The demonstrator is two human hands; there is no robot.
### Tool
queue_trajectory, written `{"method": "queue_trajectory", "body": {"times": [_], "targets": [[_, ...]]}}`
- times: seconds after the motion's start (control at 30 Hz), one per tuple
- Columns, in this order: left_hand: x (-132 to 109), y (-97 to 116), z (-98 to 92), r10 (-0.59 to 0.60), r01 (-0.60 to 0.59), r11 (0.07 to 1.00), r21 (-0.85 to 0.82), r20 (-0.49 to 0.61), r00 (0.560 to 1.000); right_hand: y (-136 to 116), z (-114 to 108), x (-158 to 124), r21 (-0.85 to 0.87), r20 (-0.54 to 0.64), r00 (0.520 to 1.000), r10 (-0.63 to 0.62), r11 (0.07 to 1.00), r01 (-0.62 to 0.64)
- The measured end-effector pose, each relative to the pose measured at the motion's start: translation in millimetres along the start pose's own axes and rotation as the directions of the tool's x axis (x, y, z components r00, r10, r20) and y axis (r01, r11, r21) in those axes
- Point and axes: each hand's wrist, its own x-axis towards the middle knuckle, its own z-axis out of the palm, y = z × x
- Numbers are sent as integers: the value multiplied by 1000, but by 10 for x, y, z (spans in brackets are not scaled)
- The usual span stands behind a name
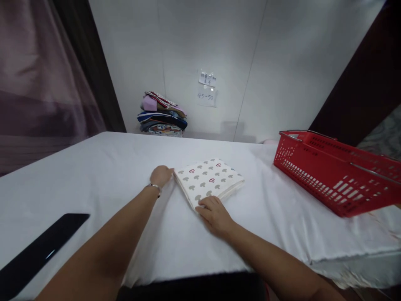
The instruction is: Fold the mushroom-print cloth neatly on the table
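Observation:
A folded white cloth [209,179] printed with grey and red mushroom shapes lies in the middle of the white-covered table [103,167]. My left hand [161,176], with a bracelet at the wrist, grips the cloth's left corner with curled fingers. My right hand [214,213] presses on the cloth's near corner, fingers bent over its edge.
A red plastic basket [338,175] with metal handles stands at the right on the table. A stack of folded clothes [162,115] sits at the far edge against the white wall. A flat black object [37,251] lies at the near left. Paper notes [207,88] hang on the wall.

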Motion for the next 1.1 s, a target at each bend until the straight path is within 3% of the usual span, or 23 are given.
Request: {"method": "queue_trajectory", "body": {"times": [0.1,0.17,0.23,0.33,0.4,0.57,0.7,0.77,0.87,0.93,1.1], "targets": [[-117,69,-93,143,-136,987,88,-75,987,4,-5,5,-9,-3,1000,-7,1000,7],[-278,184,-39,339,-336,940,50,-88,937,0,-16,14,-14,3,1000,-8,1000,8],[-480,295,104,543,-542,840,29,-69,837,-4,-26,22,-17,11,1000,-3,1000,3],[-759,345,383,767,-774,632,40,115,631,-8,-36,15,2,21,1000,2,1000,-2],[-869,300,527,787,-812,579,77,204,581,-1,-54,1,39,20,1000,-16,999,15],[-904,199,605,781,-817,559,141,239,576,175,-235,31,87,-30,998,-59,994,61],[-888,207,581,781,-817,561,132,244,575,632,-461,126,-26,-53,990,130,991,-131],[-888,204,586,780,-818,565,114,249,573,917,-513,119,-96,-32,953,301,948,-302],[-892,197,587,765,-813,575,96,288,576,1257,-471,-3,-158,123,841,526,847,-507],[-896,200,573,751,-808,583,87,322,577,1378,-405,-113,-145,192,801,568,823,-549],[-907,225,523,752,-813,579,54,350,559,1454,-389,-160,-102,280,761,585,807,-582]]}}
